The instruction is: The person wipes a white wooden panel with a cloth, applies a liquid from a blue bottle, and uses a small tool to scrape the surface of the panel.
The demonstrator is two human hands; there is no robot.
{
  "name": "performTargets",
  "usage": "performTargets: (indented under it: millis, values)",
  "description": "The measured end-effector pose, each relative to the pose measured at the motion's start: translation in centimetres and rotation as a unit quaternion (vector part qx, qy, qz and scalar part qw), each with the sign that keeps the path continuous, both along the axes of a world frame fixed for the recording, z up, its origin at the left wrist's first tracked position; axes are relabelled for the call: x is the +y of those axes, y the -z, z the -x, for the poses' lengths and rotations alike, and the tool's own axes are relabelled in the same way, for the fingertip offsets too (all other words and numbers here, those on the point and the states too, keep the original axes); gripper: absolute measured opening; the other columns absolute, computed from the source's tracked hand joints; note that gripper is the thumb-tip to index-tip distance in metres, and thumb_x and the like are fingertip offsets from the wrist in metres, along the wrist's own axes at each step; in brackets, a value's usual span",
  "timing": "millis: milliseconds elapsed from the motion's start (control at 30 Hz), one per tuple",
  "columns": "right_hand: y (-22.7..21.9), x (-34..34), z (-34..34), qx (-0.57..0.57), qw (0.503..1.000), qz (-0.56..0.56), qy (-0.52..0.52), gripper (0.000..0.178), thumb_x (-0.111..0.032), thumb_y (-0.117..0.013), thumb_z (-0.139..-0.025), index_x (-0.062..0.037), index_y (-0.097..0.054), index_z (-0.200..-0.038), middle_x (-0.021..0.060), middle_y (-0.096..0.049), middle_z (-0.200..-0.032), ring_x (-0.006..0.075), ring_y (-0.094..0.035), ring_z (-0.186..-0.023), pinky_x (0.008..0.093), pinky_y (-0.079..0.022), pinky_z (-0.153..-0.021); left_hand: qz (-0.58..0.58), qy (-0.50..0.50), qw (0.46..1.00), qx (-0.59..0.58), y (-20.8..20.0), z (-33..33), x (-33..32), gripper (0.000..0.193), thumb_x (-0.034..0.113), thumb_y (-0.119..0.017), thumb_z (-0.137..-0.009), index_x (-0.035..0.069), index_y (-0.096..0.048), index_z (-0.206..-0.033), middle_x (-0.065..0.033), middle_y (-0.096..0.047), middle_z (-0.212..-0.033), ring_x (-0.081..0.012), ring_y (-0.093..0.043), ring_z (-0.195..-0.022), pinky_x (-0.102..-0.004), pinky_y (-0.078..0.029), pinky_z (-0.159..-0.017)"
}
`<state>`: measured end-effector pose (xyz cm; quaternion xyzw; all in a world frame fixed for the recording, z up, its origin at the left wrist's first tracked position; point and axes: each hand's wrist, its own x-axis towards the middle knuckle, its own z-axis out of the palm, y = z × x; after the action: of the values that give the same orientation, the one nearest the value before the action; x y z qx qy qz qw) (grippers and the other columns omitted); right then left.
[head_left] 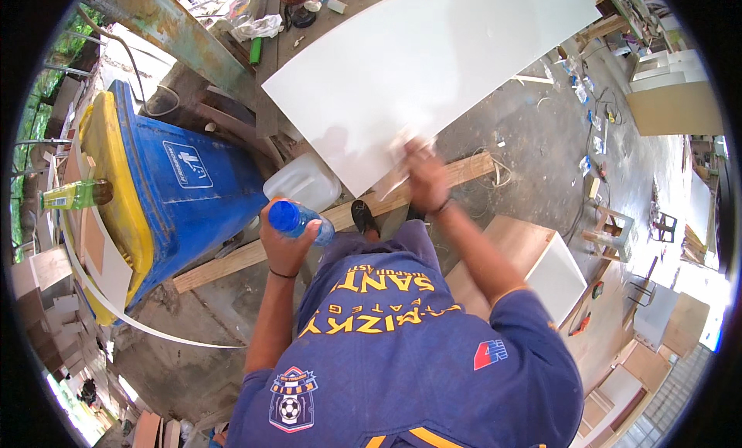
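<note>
My left hand (283,246) is wrapped round a clear plastic bottle (318,227) with a blue cap, held upright in front of my body. A large smooth white panel (417,69) stretches away ahead of me. At its near right edge my right hand (427,179) grips a pale rag (402,148) against the surface. Motion smears that hand and the rag, so the single fingers are hard to make out. A translucent plastic jerrycan (305,179) stands beyond the bottle, next to the panel's near left corner.
A blue bin (193,193) with a yellow lid (116,216) lies to the left, near a green bottle (77,195). A long wooden beam (348,214) crosses below the panel. A wooden box (510,255) stands at my right. Cables and scraps litter the concrete floor (533,131).
</note>
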<state>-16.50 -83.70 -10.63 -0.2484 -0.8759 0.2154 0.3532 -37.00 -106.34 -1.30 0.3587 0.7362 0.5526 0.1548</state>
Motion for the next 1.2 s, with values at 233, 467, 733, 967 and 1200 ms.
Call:
performTargets:
  millis: [233, 467, 733, 967, 1200]
  values:
    - [-2.2, 0.0, -0.4, -0.166, 0.972, -0.163, -0.018, 0.019, -0.011, -0.06, -0.076, -0.0137, -0.065, -0.094, 0.0036, -0.067, -0.108, 0.0119, -0.062, -0.104, 0.0434, -0.029, -0.102, 0.001, 0.012, 0.999, -0.048, -0.5, 0.2, 0.7, 0.056, 0.02, -0.081, -0.067, 0.004, -0.048, -0.109, -0.0063, -0.057, -0.097, -0.0143, -0.056, -0.085, -0.0294, -0.047, -0.078]
    - [-0.6, -4.8, 0.7, -0.088, 0.993, -0.057, -0.049, 0.023, -0.009, -0.058, -0.077, -0.0189, -0.065, -0.097, -0.0001, -0.062, -0.121, 0.0161, -0.054, -0.118, 0.0467, -0.031, -0.106, -0.05, -0.013, 0.995, -0.091, 0.2, 0.2, 1.6, 0.057, 0.018, -0.079, -0.068, 0.004, -0.046, -0.112, -0.0081, -0.058, -0.098, -0.0155, -0.056, -0.088, -0.0299, -0.047, -0.079]
    - [-1.5, 12.8, -5.2, -0.079, 0.971, -0.096, 0.203, 0.024, -0.001, -0.056, -0.076, -0.0073, -0.066, -0.097, 0.0088, -0.061, -0.122, 0.0221, -0.054, -0.119, 0.0453, -0.032, -0.104, -0.06, 0.017, 0.996, -0.067, -2.1, -0.4, 4.6, 0.059, 0.028, -0.08, -0.069, 0.004, -0.046, -0.111, -0.0087, -0.056, -0.095, -0.0188, -0.057, -0.087, -0.0323, -0.048, -0.079]
    - [-0.5, 2.8, -1.4, -0.034, 0.999, -0.018, 0.028, 0.02, -0.001, -0.054, -0.074, -0.0114, -0.063, -0.088, 0.0096, -0.06, -0.123, 0.0248, -0.051, -0.123, 0.0447, -0.039, -0.1, -0.075, -0.012, 0.997, -0.016, -2.5, -2.3, 7.8, 0.053, 0.025, -0.072, -0.077, 0.001, -0.046, -0.118, -0.0097, -0.057, -0.101, -0.0202, -0.058, -0.089, -0.0351, -0.048, -0.083]
    - [-0.8, 26.0, -11.6, -0.03, 0.976, -0.081, 0.201, 0.03, -0.001, -0.055, -0.078, -0.0029, -0.062, -0.107, 0.0147, -0.057, -0.125, 0.0293, -0.052, -0.119, 0.0413, -0.045, -0.092, -0.118, -0.025, 0.993, -0.011, -3.6, -3.9, 13.4, 0.059, 0.033, -0.068, -0.081, -0.001, -0.042, -0.122, -0.0115, -0.056, -0.102, -0.0221, -0.056, -0.093, -0.0367, -0.047, -0.084]
